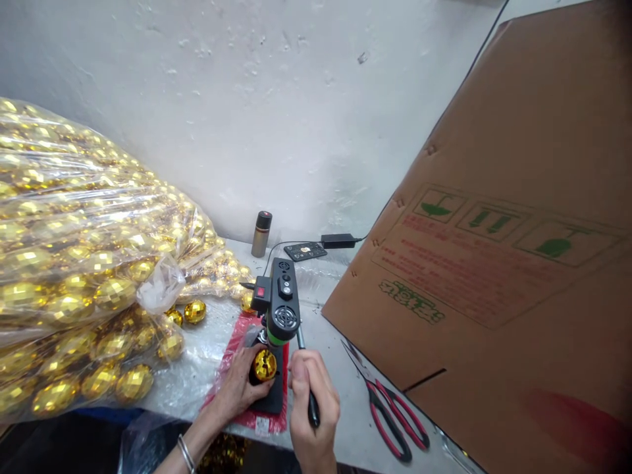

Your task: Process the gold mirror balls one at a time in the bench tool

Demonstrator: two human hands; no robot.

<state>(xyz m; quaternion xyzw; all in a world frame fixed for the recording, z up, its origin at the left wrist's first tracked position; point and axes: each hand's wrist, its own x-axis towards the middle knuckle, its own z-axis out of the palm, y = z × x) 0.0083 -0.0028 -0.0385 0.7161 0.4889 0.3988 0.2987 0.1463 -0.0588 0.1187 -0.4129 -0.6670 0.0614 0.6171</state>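
A small black bench press (285, 289) with a red switch stands on a red plastic sheet (224, 376). My left hand (241, 385), a silver bangle at its wrist, has its fingers around a shiny gold mirrored ball (265, 365). The ball is on the press's dark base (270, 401), below and in front of the press head. My right hand (312, 395) is wrapped round the press's black-gripped lever (313, 409), to the right of the ball. The tip of the press is partly hidden behind its head and my left fingers.
Clear bags of gold balls (74, 263) fill the left side. Loose gold balls (195, 311) lie beside them. Red-handled scissors (390, 415) lie to the right, next to a large cardboard box (494, 164). A spray can (261, 234), phone (305, 251) and power adapter (338, 241) sit by the wall.
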